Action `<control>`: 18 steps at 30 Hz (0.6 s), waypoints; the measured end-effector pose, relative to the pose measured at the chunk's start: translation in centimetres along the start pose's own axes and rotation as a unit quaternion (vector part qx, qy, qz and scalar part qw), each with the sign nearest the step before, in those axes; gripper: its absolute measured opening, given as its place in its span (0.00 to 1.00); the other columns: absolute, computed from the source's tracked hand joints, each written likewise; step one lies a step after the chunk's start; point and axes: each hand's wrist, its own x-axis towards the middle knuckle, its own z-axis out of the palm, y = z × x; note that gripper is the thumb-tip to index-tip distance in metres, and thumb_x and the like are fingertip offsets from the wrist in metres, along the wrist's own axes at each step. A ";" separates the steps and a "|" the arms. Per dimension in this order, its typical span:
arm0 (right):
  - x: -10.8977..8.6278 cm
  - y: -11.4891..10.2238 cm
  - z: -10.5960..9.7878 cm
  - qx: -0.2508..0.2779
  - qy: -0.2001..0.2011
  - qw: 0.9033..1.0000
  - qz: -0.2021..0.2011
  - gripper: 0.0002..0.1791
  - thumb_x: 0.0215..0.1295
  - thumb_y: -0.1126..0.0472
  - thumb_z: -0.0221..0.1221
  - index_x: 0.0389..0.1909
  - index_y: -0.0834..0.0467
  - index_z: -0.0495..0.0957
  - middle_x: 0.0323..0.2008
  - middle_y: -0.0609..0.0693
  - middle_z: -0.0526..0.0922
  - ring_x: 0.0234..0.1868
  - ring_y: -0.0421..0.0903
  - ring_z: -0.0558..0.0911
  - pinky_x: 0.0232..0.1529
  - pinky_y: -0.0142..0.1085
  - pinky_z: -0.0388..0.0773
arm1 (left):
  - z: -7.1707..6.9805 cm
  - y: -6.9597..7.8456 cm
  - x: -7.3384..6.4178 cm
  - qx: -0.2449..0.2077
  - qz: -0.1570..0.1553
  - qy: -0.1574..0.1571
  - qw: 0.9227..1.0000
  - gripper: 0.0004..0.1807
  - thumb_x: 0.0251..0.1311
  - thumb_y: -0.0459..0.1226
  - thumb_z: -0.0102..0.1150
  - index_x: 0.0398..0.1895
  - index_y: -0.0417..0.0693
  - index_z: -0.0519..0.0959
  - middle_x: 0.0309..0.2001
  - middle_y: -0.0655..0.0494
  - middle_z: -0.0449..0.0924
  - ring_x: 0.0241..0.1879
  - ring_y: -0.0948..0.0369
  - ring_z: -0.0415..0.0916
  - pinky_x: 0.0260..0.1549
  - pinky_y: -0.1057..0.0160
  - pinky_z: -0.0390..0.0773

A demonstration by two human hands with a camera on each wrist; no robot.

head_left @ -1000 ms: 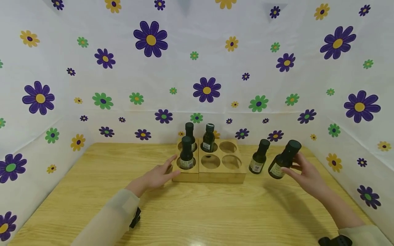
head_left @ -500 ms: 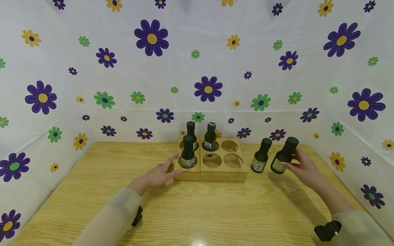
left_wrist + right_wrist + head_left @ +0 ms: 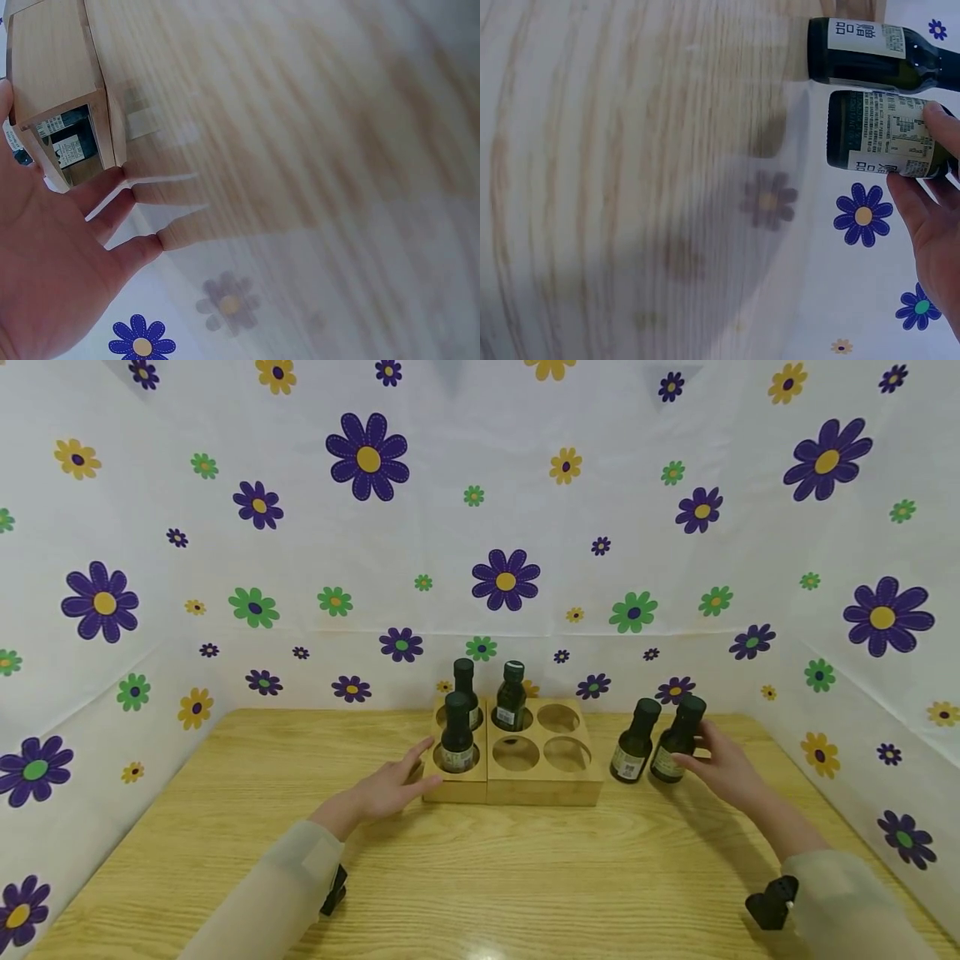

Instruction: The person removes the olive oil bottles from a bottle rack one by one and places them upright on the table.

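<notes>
Three walls of white flower-printed cloth [image 3: 442, 535] enclose a pale wood-grain tabletop [image 3: 465, 868], whose sheen mirrors the flowers faintly in both wrist views. On it sits a wooden bottle rack [image 3: 542, 792], two blocks set side by side with round holes. To the rack's right, the grip of the right hand [image 3: 727, 767] closes thumb and fingers around a dark green bottle [image 3: 677, 737]. Its cap points up and its long axis runs near vertical, the neck leaning slightly away from the rack; whether its base touches the tabletop, I cannot tell. Between it and the rack stands a second bottle [image 3: 633, 745]. Three more bottles [image 3: 457, 732] stand cap up in the rack. At the rack's left end, the left hand [image 3: 384, 787] lies spread, grasping nothing.
</notes>
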 end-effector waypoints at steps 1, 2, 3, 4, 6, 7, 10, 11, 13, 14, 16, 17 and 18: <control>0.1 0.1 0.1 0.000 -0.003 1.000 0.003 0.32 0.70 0.62 0.58 0.65 0.75 0.55 0.58 0.77 0.64 0.60 0.75 0.65 0.53 0.60 0.71 | 0.0 0.0 0.0 -0.001 0.001 0.000 1.000 0.46 0.65 0.66 0.45 0.79 0.66 0.38 0.71 0.38 0.58 0.70 0.44 0.55 0.66 0.41 0.52; 0.1 0.1 0.2 -0.001 -0.005 1.000 0.004 0.32 0.70 0.62 0.58 0.65 0.75 0.54 0.58 0.77 0.64 0.60 0.75 0.65 0.53 0.61 0.71 | 0.0 0.0 0.0 -0.003 0.003 0.000 1.000 0.46 0.65 0.65 0.45 0.79 0.65 0.39 0.71 0.38 0.58 0.70 0.44 0.55 0.66 0.41 0.52; 0.1 0.2 0.3 -0.002 -0.007 1.000 0.006 0.32 0.70 0.62 0.58 0.65 0.75 0.54 0.58 0.77 0.64 0.60 0.75 0.65 0.52 0.61 0.71 | 0.0 0.1 0.0 -0.005 0.005 0.000 1.000 0.46 0.65 0.65 0.45 0.79 0.65 0.39 0.71 0.37 0.58 0.70 0.44 0.55 0.66 0.41 0.52; 0.2 0.2 0.4 -0.004 -0.008 1.000 0.007 0.32 0.70 0.62 0.58 0.65 0.75 0.55 0.58 0.78 0.64 0.59 0.76 0.65 0.52 0.61 0.71 | 0.0 0.1 0.0 -0.006 0.004 0.001 1.000 0.45 0.65 0.64 0.45 0.79 0.64 0.39 0.71 0.37 0.58 0.70 0.44 0.55 0.66 0.42 0.52; 0.2 0.4 0.5 -0.007 -0.009 1.000 0.008 0.32 0.70 0.62 0.58 0.65 0.75 0.55 0.58 0.78 0.65 0.59 0.76 0.66 0.51 0.62 0.71 | 0.0 0.1 0.0 -0.008 0.004 0.000 1.000 0.45 0.66 0.64 0.45 0.79 0.64 0.39 0.71 0.37 0.58 0.70 0.44 0.55 0.66 0.42 0.52; 0.2 0.4 0.6 -0.007 -0.008 1.000 0.008 0.32 0.70 0.62 0.58 0.64 0.75 0.55 0.58 0.78 0.65 0.59 0.76 0.66 0.51 0.62 0.71 | -0.1 0.1 0.0 -0.009 0.004 0.001 1.000 0.45 0.66 0.63 0.46 0.79 0.63 0.39 0.70 0.37 0.58 0.70 0.44 0.55 0.66 0.42 0.52; 0.3 0.6 0.8 -0.004 -0.006 1.000 0.008 0.32 0.70 0.62 0.58 0.64 0.75 0.55 0.58 0.77 0.65 0.59 0.76 0.67 0.51 0.62 0.71 | -0.1 0.1 -0.1 -0.009 0.004 0.002 1.000 0.45 0.66 0.63 0.46 0.79 0.63 0.40 0.70 0.37 0.58 0.69 0.44 0.56 0.66 0.42 0.52; 0.3 0.7 0.9 -0.002 -0.004 1.000 0.007 0.32 0.70 0.62 0.58 0.64 0.75 0.55 0.58 0.77 0.65 0.58 0.76 0.67 0.52 0.62 0.71 | -0.1 0.1 -0.1 -0.008 0.004 0.002 1.000 0.45 0.66 0.63 0.46 0.79 0.63 0.40 0.70 0.37 0.59 0.69 0.44 0.56 0.66 0.42 0.52; 0.3 0.8 1.0 0.000 -0.002 1.000 0.005 0.32 0.70 0.63 0.58 0.64 0.75 0.55 0.58 0.77 0.65 0.58 0.76 0.67 0.51 0.62 0.71 | -0.1 0.1 -0.1 -0.007 0.003 0.002 1.000 0.45 0.66 0.64 0.46 0.79 0.64 0.39 0.70 0.37 0.59 0.69 0.45 0.56 0.66 0.42 0.52; 0.3 0.9 1.0 0.001 -0.001 1.000 0.004 0.31 0.70 0.63 0.58 0.64 0.76 0.55 0.58 0.77 0.65 0.58 0.76 0.67 0.52 0.61 0.71 | -0.1 0.1 -0.1 -0.006 0.002 0.002 1.000 0.45 0.66 0.64 0.46 0.79 0.64 0.39 0.70 0.37 0.59 0.69 0.45 0.56 0.66 0.42 0.52; 0.3 1.0 1.1 0.004 0.002 1.000 0.003 0.31 0.70 0.64 0.58 0.64 0.76 0.56 0.58 0.77 0.65 0.58 0.76 0.67 0.52 0.61 0.71 | 0.0 0.1 -0.1 -0.005 0.004 0.002 1.000 0.46 0.65 0.64 0.46 0.79 0.63 0.39 0.70 0.36 0.59 0.69 0.44 0.56 0.66 0.42 0.53; 0.3 1.0 1.1 0.005 0.003 1.000 0.002 0.30 0.70 0.64 0.58 0.64 0.75 0.56 0.58 0.77 0.65 0.58 0.76 0.67 0.52 0.62 0.71 | 0.0 0.1 -0.1 -0.004 0.004 0.002 1.000 0.46 0.65 0.65 0.46 0.79 0.63 0.39 0.70 0.36 0.59 0.69 0.44 0.56 0.66 0.41 0.53; 0.3 1.0 1.1 0.007 0.005 1.000 0.002 0.30 0.70 0.64 0.58 0.64 0.75 0.56 0.58 0.77 0.65 0.58 0.76 0.67 0.52 0.62 0.71 | 0.0 0.0 0.0 -0.003 0.005 0.001 1.000 0.46 0.65 0.65 0.46 0.79 0.62 0.39 0.70 0.36 0.58 0.69 0.43 0.56 0.66 0.41 0.53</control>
